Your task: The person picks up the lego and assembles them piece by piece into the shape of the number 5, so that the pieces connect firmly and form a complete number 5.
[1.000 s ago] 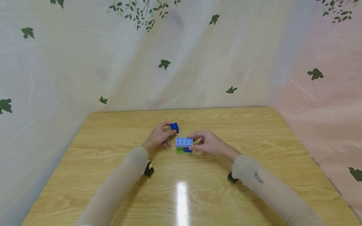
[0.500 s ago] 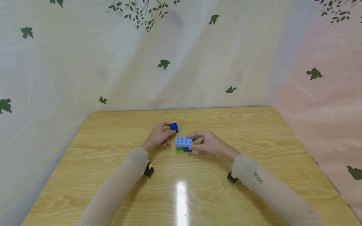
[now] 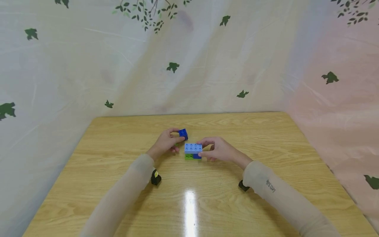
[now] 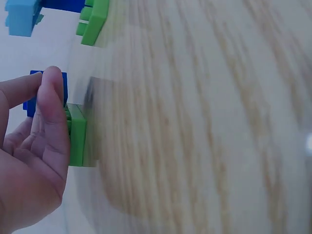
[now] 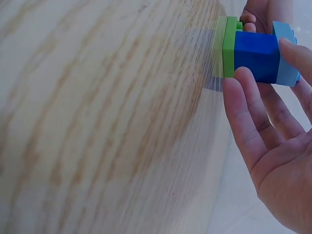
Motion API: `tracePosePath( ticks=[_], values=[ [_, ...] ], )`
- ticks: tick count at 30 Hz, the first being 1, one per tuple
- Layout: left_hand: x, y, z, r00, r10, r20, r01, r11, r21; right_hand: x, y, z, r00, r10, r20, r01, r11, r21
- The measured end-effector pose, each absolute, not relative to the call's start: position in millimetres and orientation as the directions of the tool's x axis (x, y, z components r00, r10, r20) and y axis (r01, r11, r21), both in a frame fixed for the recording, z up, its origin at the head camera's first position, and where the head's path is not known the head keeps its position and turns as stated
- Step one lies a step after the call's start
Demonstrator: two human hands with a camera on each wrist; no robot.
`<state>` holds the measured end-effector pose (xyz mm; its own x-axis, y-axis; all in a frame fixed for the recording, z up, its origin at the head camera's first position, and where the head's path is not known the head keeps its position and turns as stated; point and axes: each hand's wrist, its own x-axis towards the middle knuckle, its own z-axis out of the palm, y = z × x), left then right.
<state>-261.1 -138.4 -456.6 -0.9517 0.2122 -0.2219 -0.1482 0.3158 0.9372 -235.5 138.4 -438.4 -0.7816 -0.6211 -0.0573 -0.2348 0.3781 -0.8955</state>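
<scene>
My left hand (image 3: 165,142) pinches a small dark blue toy brick (image 3: 183,133) between thumb and fingers. In the left wrist view this brick sits on a flat green brick (image 4: 78,139), partly behind the fingers. To the right and nearer, a light blue brick (image 3: 193,147) tops a dark blue brick (image 5: 256,56), which stands at one end of another flat green brick (image 3: 189,156). My right hand (image 3: 220,150) holds the light blue brick at its right end, thumb in front. Its lower fingers (image 5: 241,105) reach beside the dark blue and green bricks.
Both builds stand on a wooden table (image 3: 118,138). Behind the table hangs a pale cloth (image 3: 133,75) with printed leaves and birds. Black wrist devices (image 3: 156,177) show under both sleeves. A bright light reflection lies on the table's near middle.
</scene>
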Motion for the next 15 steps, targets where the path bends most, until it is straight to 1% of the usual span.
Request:
tracePosePath(
  ticks=[4,8,15],
  values=[
    [-257,-140,-449,-0.952,0.247,-0.179,-0.109,0.273,0.956,-238,140,-440,-0.781,-0.623,-0.057,-0.244,0.388,-0.889],
    [-249,-138,-433,-0.947,0.283,-0.152,-0.085,0.238,0.968,-238,140,-437,-0.78,-0.624,-0.053,-0.256,0.394,-0.883],
    [-232,-136,-421,-0.93,0.352,-0.108,-0.02,0.246,0.969,-237,138,-437,-0.776,-0.63,-0.043,-0.264,0.385,-0.884]
  ],
)
